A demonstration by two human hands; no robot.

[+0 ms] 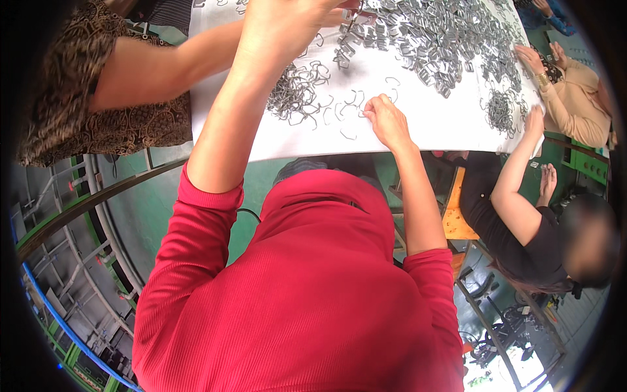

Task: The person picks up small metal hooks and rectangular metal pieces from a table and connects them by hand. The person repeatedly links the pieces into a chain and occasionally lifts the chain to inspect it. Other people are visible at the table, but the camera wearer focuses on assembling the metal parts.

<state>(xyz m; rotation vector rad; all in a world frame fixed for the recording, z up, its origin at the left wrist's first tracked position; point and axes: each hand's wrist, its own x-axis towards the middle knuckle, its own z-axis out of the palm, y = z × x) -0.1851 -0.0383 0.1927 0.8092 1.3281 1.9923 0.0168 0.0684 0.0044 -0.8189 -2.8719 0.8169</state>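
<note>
My right hand (388,122) is low over the white table (255,140), near its front edge. Thumb and forefinger pinch together at the end of a bent wire piece (357,108). Several similar open wire loops lie scattered just left of it, beside a tangled pile of wire loops (292,95). My left hand (284,29) reaches far over the table at the top edge of the view. Its fingers are partly cut off, and what they hold does not show. Close to it begins a broad heap of small grey metal pieces (434,46).
At left, a co-worker's arm (170,73) stretches behind my left forearm. Other people's hands (530,60) rest at the table's right side, near a smaller wire pile (501,112). A seated person in black (516,215) is close on my right, by a wooden chair (457,219).
</note>
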